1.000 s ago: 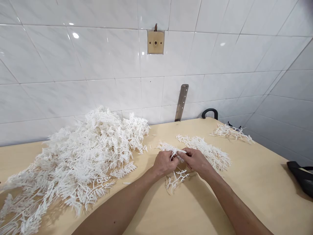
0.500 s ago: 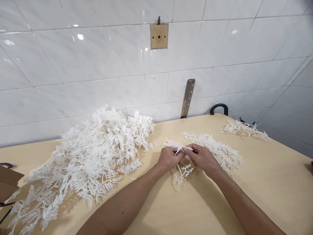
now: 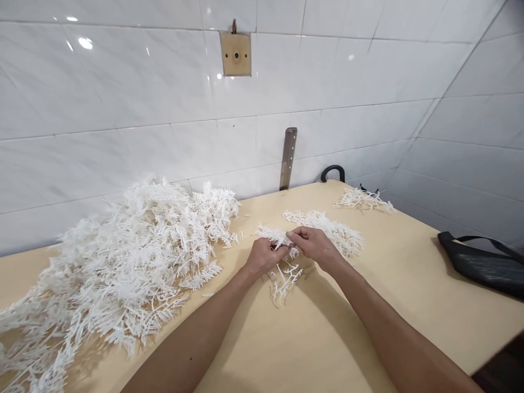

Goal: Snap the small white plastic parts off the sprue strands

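The left hand [image 3: 262, 257] has its grip closed on a feathery white sprig [image 3: 277, 238], thumb and fingers pinched together. The right hand [image 3: 314, 245] meets it from the right, its fingertips also pinched on the sprig's right end. The sprig is between the two hands, just above the bench [image 3: 409, 295]. A sparse, bare-branched piece [image 3: 287, 278] shows just on the near side of the hands; whether it joins the sprig I cannot tell.

Judging by the layout, the handling of this sprig is unfinished, with both hands on it. Just beyond the right hand lies a modest bunch [image 3: 338, 232] of similar sprigs, and at the far right a small cluster of thin stems [image 3: 362, 200]. A far larger tangled heap [image 3: 139, 262] spreads across the left; it looks like the bulk left to go through, though nothing proves which pile is finished.

The bench is pale, wood-coloured and smooth, with a black bag [image 3: 483, 267] at its right edge. Behind it rises a glossy white tiled wall [image 3: 143, 93], carrying a yellowed plate [image 3: 236, 54]; an upright metal strip [image 3: 289, 158] and a curved black handle [image 3: 342, 174] stand by the far edge.
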Demonstrator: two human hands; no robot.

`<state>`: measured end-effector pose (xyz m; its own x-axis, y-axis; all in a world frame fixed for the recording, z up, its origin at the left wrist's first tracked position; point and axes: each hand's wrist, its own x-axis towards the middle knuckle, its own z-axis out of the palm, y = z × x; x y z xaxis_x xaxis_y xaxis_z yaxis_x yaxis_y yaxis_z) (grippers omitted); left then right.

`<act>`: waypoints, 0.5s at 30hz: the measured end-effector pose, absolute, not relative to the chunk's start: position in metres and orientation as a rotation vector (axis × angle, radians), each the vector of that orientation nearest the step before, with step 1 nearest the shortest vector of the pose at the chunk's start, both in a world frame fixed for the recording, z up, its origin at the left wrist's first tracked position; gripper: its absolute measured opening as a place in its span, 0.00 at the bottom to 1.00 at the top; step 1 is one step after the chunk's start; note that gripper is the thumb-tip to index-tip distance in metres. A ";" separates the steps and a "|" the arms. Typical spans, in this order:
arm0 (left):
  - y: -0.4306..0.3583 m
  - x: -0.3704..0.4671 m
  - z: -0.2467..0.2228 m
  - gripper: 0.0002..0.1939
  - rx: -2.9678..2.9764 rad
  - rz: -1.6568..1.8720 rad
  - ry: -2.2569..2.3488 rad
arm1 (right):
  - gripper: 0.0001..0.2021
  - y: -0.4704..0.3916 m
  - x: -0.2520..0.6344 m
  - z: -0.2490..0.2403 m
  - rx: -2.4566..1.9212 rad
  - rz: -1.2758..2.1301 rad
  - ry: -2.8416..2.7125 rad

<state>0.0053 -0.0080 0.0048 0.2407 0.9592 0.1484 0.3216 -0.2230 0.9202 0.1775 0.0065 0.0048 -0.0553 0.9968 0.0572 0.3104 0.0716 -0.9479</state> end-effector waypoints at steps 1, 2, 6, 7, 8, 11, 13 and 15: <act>-0.009 0.005 0.006 0.17 1.702 1.004 1.183 | 0.19 0.007 0.178 0.005 -1.351 1.054 -1.485; -0.009 0.006 0.007 0.17 1.700 1.014 1.168 | 0.19 0.007 0.179 0.005 -1.334 1.082 -1.468; -0.008 0.007 0.005 0.14 1.695 1.022 1.155 | 0.19 0.008 0.181 0.006 -1.216 1.214 -1.402; -0.008 0.007 0.005 0.12 1.694 1.019 1.158 | 0.19 0.008 0.182 0.007 -1.179 1.250 -1.388; -0.007 0.007 0.004 0.11 1.691 1.019 1.157 | 0.19 0.007 0.182 0.007 -1.147 1.279 -1.378; -0.006 0.007 0.003 0.09 1.705 1.017 1.078 | 0.20 0.007 0.181 0.007 -1.128 1.309 -1.378; -0.006 0.007 0.003 0.10 1.706 1.022 1.025 | 0.20 0.006 0.180 0.007 -1.155 1.293 -1.370; -0.005 0.007 0.002 0.12 1.671 1.030 1.038 | 0.20 0.006 0.178 0.006 -1.168 1.267 -1.346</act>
